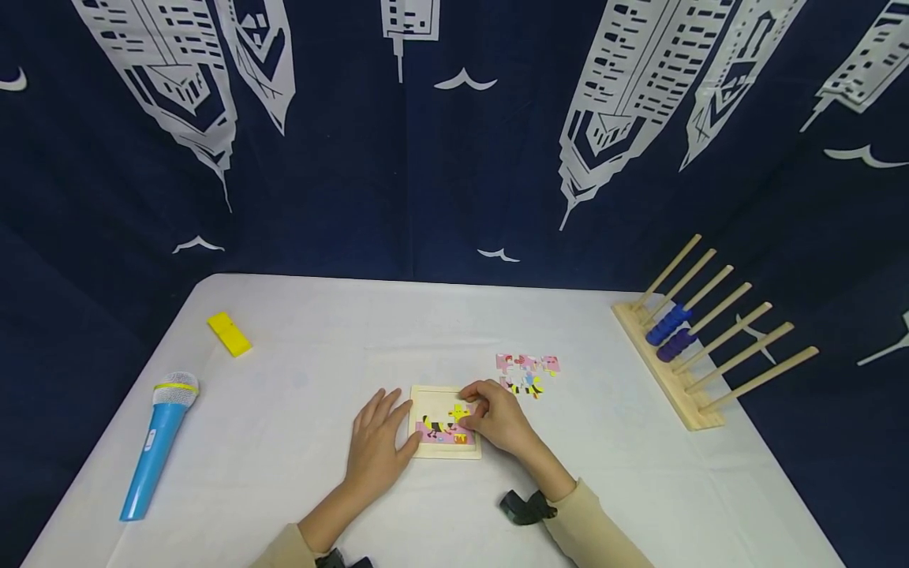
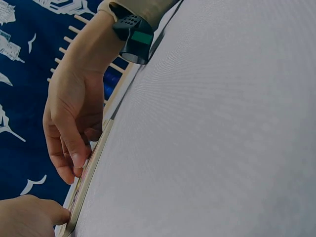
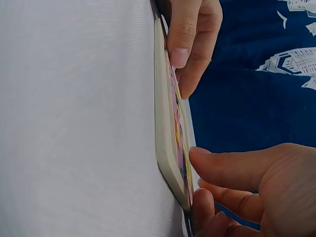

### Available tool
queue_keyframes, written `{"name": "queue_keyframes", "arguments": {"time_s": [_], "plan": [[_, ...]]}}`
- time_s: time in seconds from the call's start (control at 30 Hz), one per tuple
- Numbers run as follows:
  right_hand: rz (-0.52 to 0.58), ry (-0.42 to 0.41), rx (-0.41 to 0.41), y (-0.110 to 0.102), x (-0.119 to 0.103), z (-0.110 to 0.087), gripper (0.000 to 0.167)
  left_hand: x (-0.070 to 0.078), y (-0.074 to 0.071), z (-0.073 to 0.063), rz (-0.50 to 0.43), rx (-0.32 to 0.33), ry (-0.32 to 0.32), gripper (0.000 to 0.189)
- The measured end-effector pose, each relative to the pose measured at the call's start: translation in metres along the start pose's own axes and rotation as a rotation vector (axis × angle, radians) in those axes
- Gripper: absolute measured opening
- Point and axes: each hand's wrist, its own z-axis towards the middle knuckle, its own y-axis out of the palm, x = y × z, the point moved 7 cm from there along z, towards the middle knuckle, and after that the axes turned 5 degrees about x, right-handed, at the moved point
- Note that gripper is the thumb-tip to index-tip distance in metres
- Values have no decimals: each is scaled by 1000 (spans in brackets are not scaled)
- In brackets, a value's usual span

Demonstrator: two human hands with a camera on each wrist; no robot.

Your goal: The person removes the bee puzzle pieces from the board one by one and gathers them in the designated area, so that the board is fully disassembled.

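Observation:
A small square wooden puzzle board (image 1: 446,455) lies on the white cloth, with pink, black and yellow pieces in its lower part. My left hand (image 1: 379,446) rests at its left side, fingers spread and fairly straight, the thumb touching the frame's edge. Over the board's right side is my right hand (image 1: 500,418), with thumb and index finger bent about a yellow puzzle piece (image 1: 458,412). In the right wrist view, the right thumb (image 3: 222,165) comes down at the board's picture side; the fingers partly hide the piece. Loose puzzle pieces (image 1: 525,372) lie beyond the right hand.
A blue toy microphone (image 1: 152,454) and a yellow block (image 1: 230,334) lie on the left of the white table (image 1: 298,379). At the right stands a wooden peg rack (image 1: 667,371) with blue and purple beads. Behind the table hangs a dark blue printed curtain (image 1: 355,197).

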Motion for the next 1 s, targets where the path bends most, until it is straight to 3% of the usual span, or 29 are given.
{"name": "queue_keyframes", "arguments": {"time_s": [0.47, 1.0], "plan": [[-29, -77, -5, 2, 0, -1, 28, 0, 0, 0, 5, -6, 0, 49], [-60, -53, -39, 5, 2, -1, 28, 0, 0, 0, -1, 3, 6, 49]]}}
